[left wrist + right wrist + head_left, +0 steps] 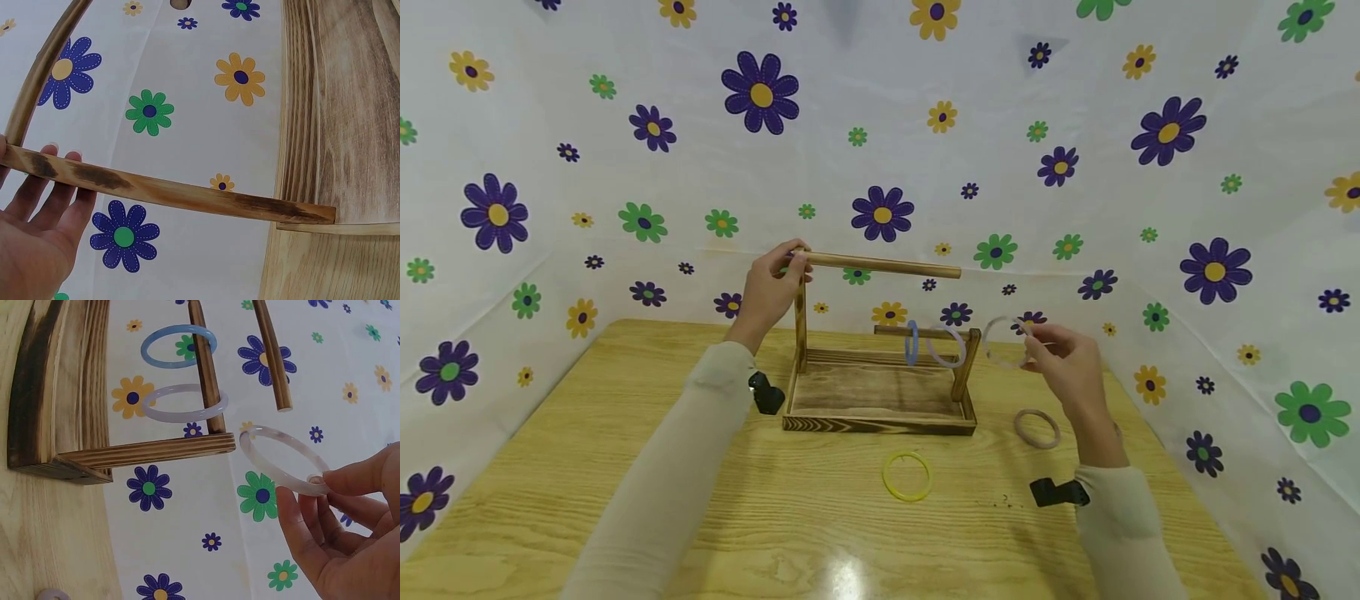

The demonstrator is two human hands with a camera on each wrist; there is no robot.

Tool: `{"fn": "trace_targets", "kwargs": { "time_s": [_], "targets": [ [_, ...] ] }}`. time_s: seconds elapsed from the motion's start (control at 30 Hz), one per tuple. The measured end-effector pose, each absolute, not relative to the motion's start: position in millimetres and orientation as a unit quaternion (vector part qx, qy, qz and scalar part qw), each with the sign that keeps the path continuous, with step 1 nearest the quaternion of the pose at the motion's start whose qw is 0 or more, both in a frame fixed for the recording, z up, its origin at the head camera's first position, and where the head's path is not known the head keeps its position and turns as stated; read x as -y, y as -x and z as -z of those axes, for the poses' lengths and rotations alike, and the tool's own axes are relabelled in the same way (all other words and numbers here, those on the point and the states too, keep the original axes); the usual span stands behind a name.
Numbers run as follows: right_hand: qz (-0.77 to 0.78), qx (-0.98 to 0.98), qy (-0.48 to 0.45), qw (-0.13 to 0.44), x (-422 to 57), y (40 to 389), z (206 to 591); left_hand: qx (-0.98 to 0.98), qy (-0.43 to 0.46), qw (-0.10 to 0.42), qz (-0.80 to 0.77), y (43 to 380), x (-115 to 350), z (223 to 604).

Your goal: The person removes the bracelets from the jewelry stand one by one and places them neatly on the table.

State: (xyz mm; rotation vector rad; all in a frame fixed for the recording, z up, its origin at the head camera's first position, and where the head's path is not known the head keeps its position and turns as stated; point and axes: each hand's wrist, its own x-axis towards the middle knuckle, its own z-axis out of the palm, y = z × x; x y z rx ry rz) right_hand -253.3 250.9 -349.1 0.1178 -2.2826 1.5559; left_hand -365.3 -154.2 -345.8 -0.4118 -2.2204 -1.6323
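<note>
My left hand (772, 287) grips the top corner of a wooden bangle stand (880, 425), where the tall left post (187, 190) meets the upper rod (883, 264). My right hand (1067, 362) pinches a pale, whitish translucent bangle (270, 467) between thumb and fingers. This bangle is in the air to the right of the stand, beyond the free end of the upper rod. Around the lower rod (891, 331) hang a blue bangle (178, 364) and a lavender bangle (181, 417), the lavender one nearer the short right post (964, 375).
A yellow bangle (910, 498) lies on the wooden table (760, 517) in front of the stand. To its right lies a mauve-brown bangle (1037, 445), below my right hand. Small dark specks (1003, 502) dot the table nearby. A flower-patterned cloth (820, 167) encloses the back and sides.
</note>
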Motion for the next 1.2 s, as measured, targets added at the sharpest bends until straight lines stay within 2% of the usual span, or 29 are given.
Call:
{"fn": "trace_targets", "kwargs": {
  "time_s": [0.33, 0.83, 1.2],
  "targets": [
    [-0.511, 0.842, -0.059, 0.160, -253, 248, 355, 0.782, 0.148, 0.176, 0.579, 366, 155, 347],
    [-0.435, 0.894, -0.092, 0.059, -253, 250, 370, 0.784, 0.150, 0.172, 0.577, 365, 155, 345],
    [-0.422, 0.900, -0.111, 0.020, -251, 250, 375, 0.781, 0.139, 0.154, 0.589, 365, 154, 343]
  ]
}}
